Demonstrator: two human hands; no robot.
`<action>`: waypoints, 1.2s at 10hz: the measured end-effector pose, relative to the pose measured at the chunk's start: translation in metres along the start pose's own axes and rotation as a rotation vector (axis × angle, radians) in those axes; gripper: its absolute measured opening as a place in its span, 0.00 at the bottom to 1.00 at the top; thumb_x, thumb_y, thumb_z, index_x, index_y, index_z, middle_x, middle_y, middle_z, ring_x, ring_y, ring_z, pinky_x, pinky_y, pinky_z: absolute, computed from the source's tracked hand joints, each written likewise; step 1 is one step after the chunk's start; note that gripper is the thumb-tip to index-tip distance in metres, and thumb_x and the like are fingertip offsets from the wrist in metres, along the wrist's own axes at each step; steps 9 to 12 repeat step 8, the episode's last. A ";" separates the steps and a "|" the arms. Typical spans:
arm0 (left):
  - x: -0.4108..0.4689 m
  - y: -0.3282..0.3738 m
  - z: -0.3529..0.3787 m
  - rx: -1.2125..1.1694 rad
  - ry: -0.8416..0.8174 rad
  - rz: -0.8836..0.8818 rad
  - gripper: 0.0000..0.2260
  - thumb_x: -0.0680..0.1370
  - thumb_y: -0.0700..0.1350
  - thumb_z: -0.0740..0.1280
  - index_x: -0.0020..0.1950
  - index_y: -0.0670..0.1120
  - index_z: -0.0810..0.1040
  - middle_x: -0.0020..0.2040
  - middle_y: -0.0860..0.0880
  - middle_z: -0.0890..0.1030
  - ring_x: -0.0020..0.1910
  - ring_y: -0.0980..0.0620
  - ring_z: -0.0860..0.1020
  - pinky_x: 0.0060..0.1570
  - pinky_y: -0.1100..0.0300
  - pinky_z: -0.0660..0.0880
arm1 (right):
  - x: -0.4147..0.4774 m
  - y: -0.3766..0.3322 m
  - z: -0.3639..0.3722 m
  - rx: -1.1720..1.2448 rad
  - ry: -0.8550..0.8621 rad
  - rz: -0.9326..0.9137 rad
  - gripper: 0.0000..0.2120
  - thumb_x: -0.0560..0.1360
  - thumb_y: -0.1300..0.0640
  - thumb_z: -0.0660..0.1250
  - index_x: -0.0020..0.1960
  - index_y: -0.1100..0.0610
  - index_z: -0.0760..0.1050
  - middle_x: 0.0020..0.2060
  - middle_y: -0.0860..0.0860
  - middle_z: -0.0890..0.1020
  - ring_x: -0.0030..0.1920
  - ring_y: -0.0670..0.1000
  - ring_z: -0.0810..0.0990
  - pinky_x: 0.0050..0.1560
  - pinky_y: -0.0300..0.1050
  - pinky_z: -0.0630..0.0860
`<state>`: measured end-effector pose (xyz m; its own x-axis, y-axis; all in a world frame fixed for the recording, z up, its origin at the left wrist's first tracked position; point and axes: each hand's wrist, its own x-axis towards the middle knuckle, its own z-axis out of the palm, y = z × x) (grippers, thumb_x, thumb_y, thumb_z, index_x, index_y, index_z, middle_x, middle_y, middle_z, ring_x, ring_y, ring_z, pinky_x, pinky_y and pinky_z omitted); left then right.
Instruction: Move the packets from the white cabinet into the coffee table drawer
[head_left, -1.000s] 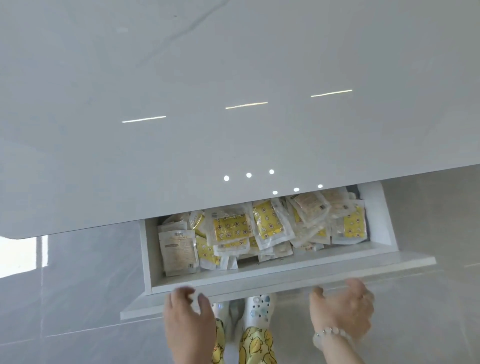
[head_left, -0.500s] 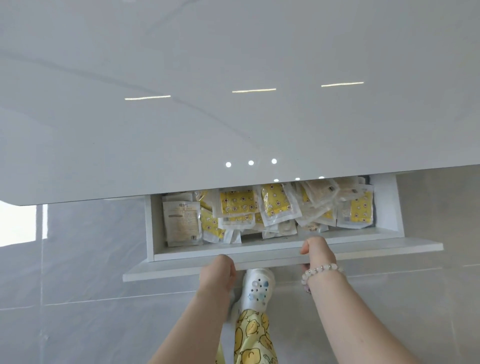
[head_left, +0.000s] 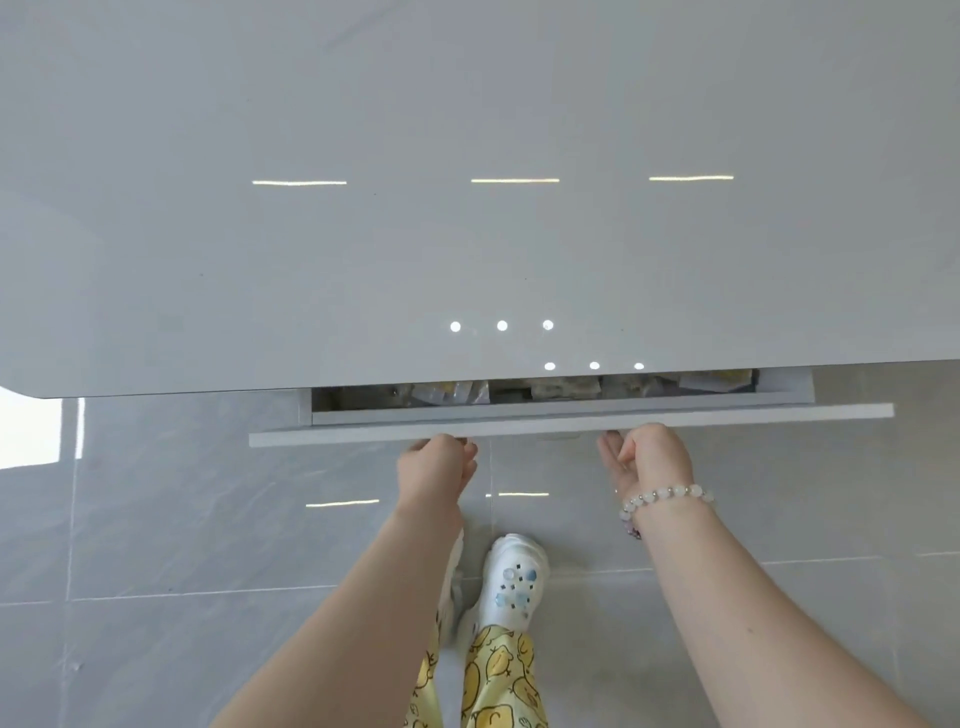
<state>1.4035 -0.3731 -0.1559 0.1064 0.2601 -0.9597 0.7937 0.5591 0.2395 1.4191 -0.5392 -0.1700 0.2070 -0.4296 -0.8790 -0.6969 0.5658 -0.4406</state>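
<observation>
Head view, looking down: a glossy pale grey desk (head_left: 467, 234) fills the upper half. Its drawer (head_left: 571, 423) is out by only a narrow slit, through which yellow-and-clear packets (head_left: 452, 391) show, lying inside.

The left hand (head_left: 439, 462) is clenched, grasping nothing visible, with its knuckles against the drawer front. The right hand (head_left: 647, 457) also meets the front. Its fingers bend at the lower edge with their tips hidden, so I cannot tell whether they hook it.

The task seems nearly done, with only closing the drawer left. The white cabinet is out of view, so packets may remain there.

The drawer's long axis runs left to right, rising slightly rightward, and its front faces the person. The packets lie in a row along it.
</observation>
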 end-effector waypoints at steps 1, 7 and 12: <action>0.004 0.009 0.001 0.052 -0.039 0.091 0.12 0.76 0.29 0.52 0.48 0.38 0.74 0.41 0.49 0.76 0.45 0.53 0.77 0.47 0.64 0.74 | -0.007 -0.007 0.017 0.020 -0.007 -0.025 0.25 0.73 0.77 0.43 0.64 0.65 0.67 0.58 0.63 0.71 0.68 0.58 0.70 0.57 0.51 0.73; 0.027 0.034 0.007 0.034 -0.273 0.125 0.26 0.73 0.26 0.48 0.65 0.43 0.69 0.61 0.48 0.75 0.60 0.50 0.74 0.55 0.58 0.71 | -0.012 -0.031 0.050 0.090 -0.124 -0.004 0.12 0.73 0.69 0.50 0.34 0.58 0.65 0.44 0.54 0.72 0.53 0.56 0.75 0.63 0.48 0.73; 0.012 0.035 0.003 0.375 -0.262 0.121 0.20 0.76 0.31 0.55 0.65 0.44 0.71 0.56 0.48 0.77 0.56 0.49 0.75 0.48 0.61 0.71 | -0.019 -0.035 0.057 -0.355 -0.069 0.064 0.12 0.77 0.65 0.56 0.35 0.62 0.70 0.33 0.55 0.74 0.40 0.54 0.74 0.46 0.41 0.75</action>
